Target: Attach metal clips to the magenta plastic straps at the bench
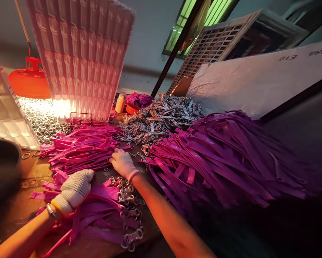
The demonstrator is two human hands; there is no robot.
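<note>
- Two gloved hands worked over pink straps on a wooden table (21, 211), well apart from each other.
- Nearest lay a strap bundle (102, 211) with metal clips (128, 211) at its ends; the left hand (75, 188), in a knit glove, rested flat on its upper edge, fingers loosely curled, gripping nothing that I could see.
- Beyond it, the right hand (122, 162) reached forward, fingertips touching the edge of a second strap pile (83, 148); whether it pinched a strap I could not tell.
- To the right spread a large purple heap (225, 157) of straps.
- Behind the hands sat a mound of loose clips (158, 118), and to the left a spread of rings (41, 120).
- Farther back stood a small bottle (120, 102), a moulded tray (83, 53) on end, and an orange lamp (29, 80).
</note>
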